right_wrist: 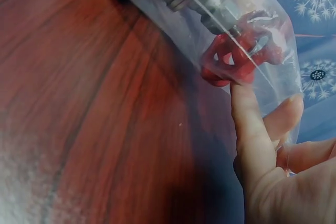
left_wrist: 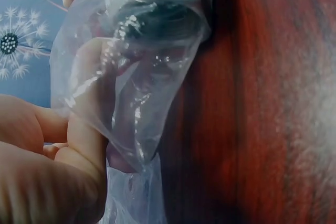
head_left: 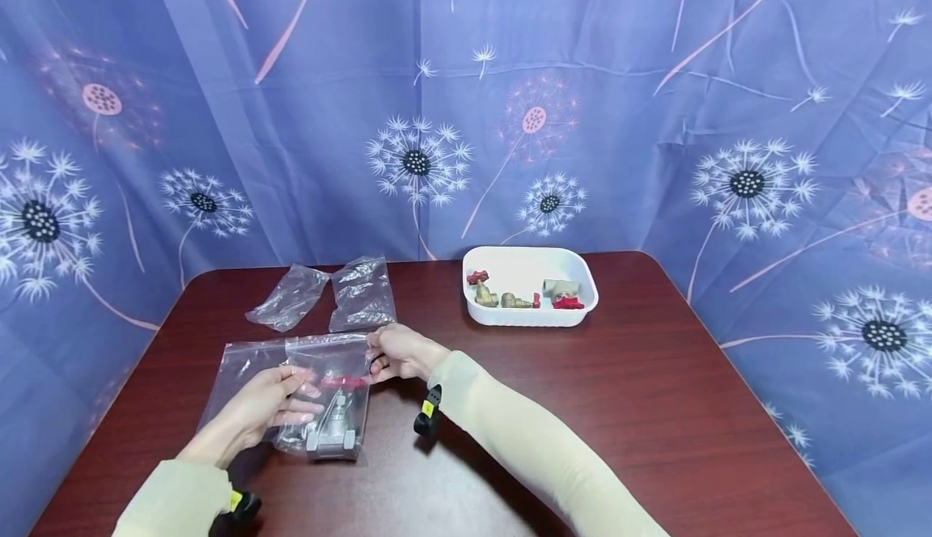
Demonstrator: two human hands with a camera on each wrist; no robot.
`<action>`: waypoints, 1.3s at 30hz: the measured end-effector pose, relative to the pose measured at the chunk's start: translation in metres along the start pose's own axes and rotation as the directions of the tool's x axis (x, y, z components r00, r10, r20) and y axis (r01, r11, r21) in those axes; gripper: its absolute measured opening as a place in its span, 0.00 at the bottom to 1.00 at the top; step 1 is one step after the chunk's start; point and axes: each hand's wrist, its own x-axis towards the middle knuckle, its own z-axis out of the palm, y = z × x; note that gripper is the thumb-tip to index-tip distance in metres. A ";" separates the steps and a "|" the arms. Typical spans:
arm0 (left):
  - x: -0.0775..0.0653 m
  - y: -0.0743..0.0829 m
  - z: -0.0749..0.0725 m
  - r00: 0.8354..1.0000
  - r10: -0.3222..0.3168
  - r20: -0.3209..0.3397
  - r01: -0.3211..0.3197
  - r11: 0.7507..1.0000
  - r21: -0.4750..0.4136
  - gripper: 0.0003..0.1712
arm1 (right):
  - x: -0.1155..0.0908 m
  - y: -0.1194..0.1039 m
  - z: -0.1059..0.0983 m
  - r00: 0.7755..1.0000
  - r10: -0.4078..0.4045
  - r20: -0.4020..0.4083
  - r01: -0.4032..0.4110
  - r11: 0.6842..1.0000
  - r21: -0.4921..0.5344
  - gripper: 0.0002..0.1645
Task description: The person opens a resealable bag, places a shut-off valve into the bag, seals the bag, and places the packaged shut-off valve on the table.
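A clear zip bag [head_left: 360, 412] stands on the table with a grey metal valve [head_left: 331, 432] inside it. The valve's red handwheel [right_wrist: 228, 61] shows through the film. My right hand [head_left: 402, 353] pinches the bag's upper right edge, one finger against the film by the handwheel. On the other side, my left hand [head_left: 265, 403] reaches across the front of the bag with its fingers fairly straight. A finger of it [left_wrist: 86, 93] shows through plastic in the left wrist view. Another clear bag [head_left: 236, 367] lies at the left, partly hidden behind this hand.
Two flattened clear bags [head_left: 291, 298] [head_left: 362, 294] lie behind, towards the table's back edge. A white tray [head_left: 530, 316] at the back right holds several brass and grey valves with red handles [head_left: 568, 303]. Blue curtains [head_left: 328, 157] hang close behind the table [head_left: 619, 408].
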 end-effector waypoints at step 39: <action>0.007 -0.003 0.006 0.982 0.013 -0.190 0.048 0.948 0.315 0.15 | -0.002 0.005 -0.011 0.993 -0.088 -0.078 0.077 0.988 -0.132 0.03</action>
